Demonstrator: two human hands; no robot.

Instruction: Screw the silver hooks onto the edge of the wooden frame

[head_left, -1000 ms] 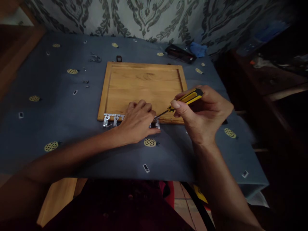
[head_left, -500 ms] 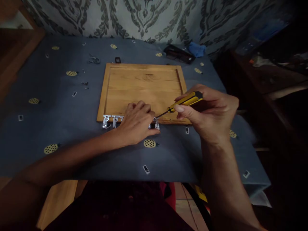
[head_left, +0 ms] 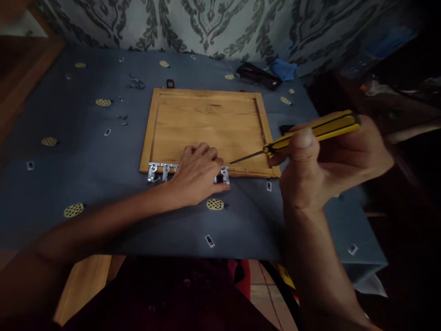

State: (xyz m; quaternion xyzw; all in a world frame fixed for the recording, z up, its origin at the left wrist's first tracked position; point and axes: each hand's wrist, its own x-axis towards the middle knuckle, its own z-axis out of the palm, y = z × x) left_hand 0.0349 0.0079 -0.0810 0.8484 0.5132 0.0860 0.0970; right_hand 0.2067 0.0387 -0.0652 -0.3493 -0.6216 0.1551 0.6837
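Observation:
A shallow-framed wooden panel (head_left: 206,119) lies flat before me. Along its near edge runs a shiny metal hook rail (head_left: 153,172), its middle covered by my left hand (head_left: 198,174). That hand is closed over rail and edge, fingers bent on the wood and thumb at the near side. My right hand (head_left: 330,161) grips a screwdriver (head_left: 313,132) with a yellow and black handle. The screwdriver's shaft points left and down, its tip seeming just above the panel near the rail's right end. Small dark holes show in the edge right of the rail.
Small screws (head_left: 122,117) lie on the grey-blue pineapple-print tablecloth (head_left: 86,161), left of the panel. Behind are a small metal tool (head_left: 136,82), a dark square piece (head_left: 170,83), dark glasses (head_left: 258,76) and a blue cloth (head_left: 284,69). A patterned curtain (head_left: 206,27) hangs at the back.
My right hand has drawn back to the right, lifting the screwdriver's tip off the rail's right end. The left hand stays in place on the rail.

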